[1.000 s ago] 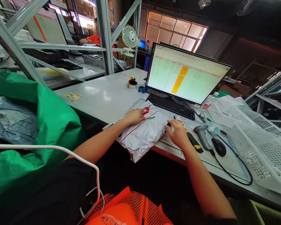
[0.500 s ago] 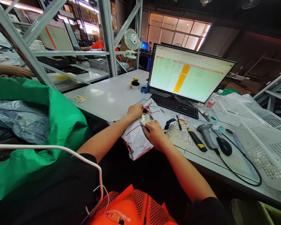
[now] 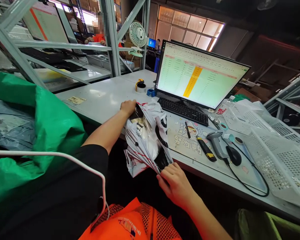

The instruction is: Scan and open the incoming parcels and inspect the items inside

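A white plastic mailing bag (image 3: 137,145) with red and black print is stretched wide between my hands at the desk's front edge. Its mouth gapes, showing a dark lining and a clear plastic-wrapped item (image 3: 150,141) inside, whose kind I cannot make out. My left hand (image 3: 128,108) is closed on the bag's far left edge, over the desk. My right hand (image 3: 173,181) grips the near right edge, low in front of the desk. The bag's underside is hidden.
Right of the bag lie a pen (image 3: 187,130), a yellow-black utility knife (image 3: 206,149), a barcode scanner (image 3: 218,145) and a mouse (image 3: 233,155). A keyboard (image 3: 182,111) and monitor (image 3: 200,76) stand behind. White baskets (image 3: 272,163) are at right, a green sack (image 3: 57,116) at left.
The bag has been pulled open, so its inside now shows. My left hand moved left and away from me; my right hand moved down toward me. The view shifted slightly.
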The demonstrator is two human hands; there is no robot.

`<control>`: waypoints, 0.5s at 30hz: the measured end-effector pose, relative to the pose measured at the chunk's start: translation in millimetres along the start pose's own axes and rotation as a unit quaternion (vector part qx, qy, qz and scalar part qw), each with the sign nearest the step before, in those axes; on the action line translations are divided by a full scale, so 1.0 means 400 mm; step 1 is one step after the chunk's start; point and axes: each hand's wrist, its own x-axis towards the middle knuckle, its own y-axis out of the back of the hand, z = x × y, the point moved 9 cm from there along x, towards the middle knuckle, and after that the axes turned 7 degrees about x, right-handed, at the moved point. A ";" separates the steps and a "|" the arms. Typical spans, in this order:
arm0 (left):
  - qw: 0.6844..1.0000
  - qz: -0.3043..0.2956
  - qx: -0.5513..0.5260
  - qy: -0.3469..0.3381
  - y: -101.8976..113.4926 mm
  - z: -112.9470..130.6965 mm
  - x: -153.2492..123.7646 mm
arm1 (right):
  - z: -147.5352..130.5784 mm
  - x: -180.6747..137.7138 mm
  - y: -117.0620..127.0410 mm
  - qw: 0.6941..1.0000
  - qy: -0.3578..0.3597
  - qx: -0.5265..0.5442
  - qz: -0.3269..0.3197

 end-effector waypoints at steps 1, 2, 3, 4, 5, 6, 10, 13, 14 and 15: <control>1.000 -0.010 -0.004 -0.024 -0.007 0.016 0.000 | 0.016 -0.011 0.004 1.000 -0.013 0.009 0.008; 0.998 -0.017 -0.008 -0.053 -0.008 0.035 -0.002 | 0.034 -0.018 0.011 0.999 -0.028 0.019 0.017; 0.996 -0.020 -0.013 -0.082 0.001 0.056 -0.006 | 0.052 -0.022 0.017 0.998 -0.043 0.032 0.025; 0.993 -0.019 -0.018 -0.111 0.019 0.076 -0.013 | 0.068 -0.023 0.025 0.997 -0.053 0.052 0.032; 0.989 -0.007 -0.025 -0.148 0.047 0.101 -0.026 | 0.080 -0.021 0.035 0.995 -0.057 0.075 0.040; 0.980 0.016 -0.036 -0.196 0.084 0.130 -0.047 | 0.088 -0.017 0.049 0.992 -0.055 0.101 0.053; 0.908 0.095 -0.106 -0.394 0.224 0.256 -0.194 | 0.131 0.017 0.129 0.974 -0.069 0.150 0.157; 0.927 -0.006 -0.071 -0.367 0.184 0.304 -0.232 | 0.191 0.071 0.171 0.965 -0.104 0.137 0.199; 0.943 -0.053 -0.039 -0.327 0.147 0.300 -0.223 | 0.215 0.096 0.177 0.964 -0.111 0.134 0.200; 0.956 -0.096 -0.008 -0.279 0.107 0.286 -0.207 | 0.240 0.122 0.181 0.965 -0.118 0.131 0.196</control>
